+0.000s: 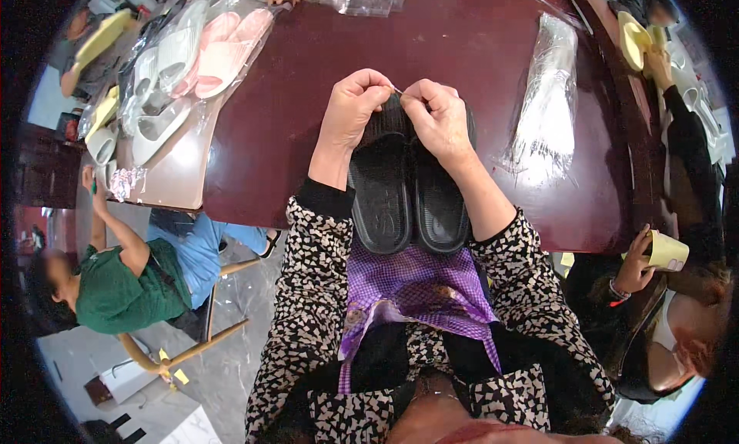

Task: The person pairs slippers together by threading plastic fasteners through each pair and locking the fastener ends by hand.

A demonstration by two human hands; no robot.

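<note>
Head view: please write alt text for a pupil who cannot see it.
The left hand and right hand pinch a thin strand over the far end of two black slippers at the near edge of a dark red table. A pale bundle lies to the right; bagged pink slippers and a person in green are to the left.

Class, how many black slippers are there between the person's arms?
2: the left slipper and, beside it, the right slipper, partly covered by the right hand. No others seem hidden there.

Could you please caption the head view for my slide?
Left hand and right hand pinch a thin strand by black slippers.
</note>
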